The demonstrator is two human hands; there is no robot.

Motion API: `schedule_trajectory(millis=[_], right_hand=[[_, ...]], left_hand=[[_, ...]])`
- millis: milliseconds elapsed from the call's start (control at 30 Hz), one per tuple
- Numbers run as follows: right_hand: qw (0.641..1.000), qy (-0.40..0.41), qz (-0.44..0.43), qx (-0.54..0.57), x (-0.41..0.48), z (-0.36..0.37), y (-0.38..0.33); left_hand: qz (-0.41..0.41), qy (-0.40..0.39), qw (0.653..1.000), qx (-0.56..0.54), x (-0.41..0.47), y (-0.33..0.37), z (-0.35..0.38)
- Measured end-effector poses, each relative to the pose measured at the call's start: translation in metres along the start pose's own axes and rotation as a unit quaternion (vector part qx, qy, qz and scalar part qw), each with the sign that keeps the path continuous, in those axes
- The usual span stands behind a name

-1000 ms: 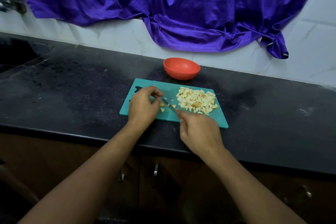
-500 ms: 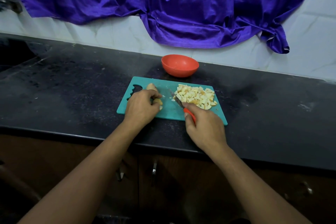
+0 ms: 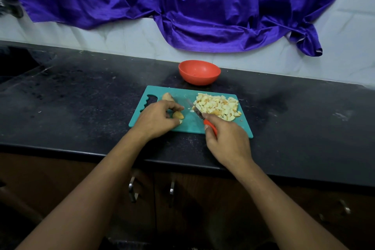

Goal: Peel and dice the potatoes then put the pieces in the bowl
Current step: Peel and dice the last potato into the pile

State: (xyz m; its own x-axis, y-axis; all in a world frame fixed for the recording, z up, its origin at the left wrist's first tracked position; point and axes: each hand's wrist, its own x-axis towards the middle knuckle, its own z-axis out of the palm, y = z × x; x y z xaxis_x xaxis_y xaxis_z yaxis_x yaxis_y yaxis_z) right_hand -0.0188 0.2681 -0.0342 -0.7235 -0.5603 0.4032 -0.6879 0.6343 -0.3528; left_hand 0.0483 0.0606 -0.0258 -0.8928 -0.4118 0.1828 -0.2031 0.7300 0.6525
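A teal cutting board point(image 3: 188, 124) lies on the black counter, and a heap of diced potato point(image 3: 218, 105) covers its right part. My left hand point(image 3: 156, 118) rests on the board's left half, fingers pinching a small potato piece point(image 3: 178, 115). A second potato chunk point(image 3: 168, 97) lies just beyond that hand. My right hand point(image 3: 227, 140) grips a knife by its red handle point(image 3: 211, 127), and the blade point(image 3: 195, 108) touches the left edge of the heap. The orange-red bowl point(image 3: 199, 72) stands behind the board and looks empty.
The black counter point(image 3: 81, 107) stretches left toward a dark sink area point(image 3: 14, 63) and right along the white tiled wall. A purple cloth point(image 3: 182, 6) hangs on the wall above the bowl. Cabinet handles point(image 3: 132, 189) show below the counter's front edge.
The knife swung from the small pieces beside my left hand over to the edge of the diced heap. My left hand shifted slightly and uncovered a potato chunk behind it.
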Motion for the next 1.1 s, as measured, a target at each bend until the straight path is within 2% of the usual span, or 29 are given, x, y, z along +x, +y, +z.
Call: schedule_trajectory(millis=[233,400,600,733,1000,1100], right_hand=[[1.0,0.004,0.01,0.021,0.0,0.0,0.002],[0.999,0.007,0.021,0.03,0.001,0.0,0.003],[0.998,0.019,0.046,0.046,0.002,0.0,0.004],[0.995,0.032,0.065,0.066,0.001,-0.001,0.005],[0.997,0.022,0.05,0.052,0.001,-0.002,0.002],[0.997,0.024,0.05,0.053,0.001,-0.001,0.003]], left_hand=[[0.01,-0.024,1.0,0.012,0.015,0.003,0.002],[0.027,-0.006,0.999,0.039,0.027,0.014,0.02],[0.04,0.062,0.996,0.054,0.032,0.032,0.04],[0.038,0.056,0.998,0.012,0.024,0.019,0.033],[0.043,0.027,0.999,0.004,0.005,-0.001,0.015],[0.041,0.043,0.998,0.009,0.004,-0.002,0.016]])
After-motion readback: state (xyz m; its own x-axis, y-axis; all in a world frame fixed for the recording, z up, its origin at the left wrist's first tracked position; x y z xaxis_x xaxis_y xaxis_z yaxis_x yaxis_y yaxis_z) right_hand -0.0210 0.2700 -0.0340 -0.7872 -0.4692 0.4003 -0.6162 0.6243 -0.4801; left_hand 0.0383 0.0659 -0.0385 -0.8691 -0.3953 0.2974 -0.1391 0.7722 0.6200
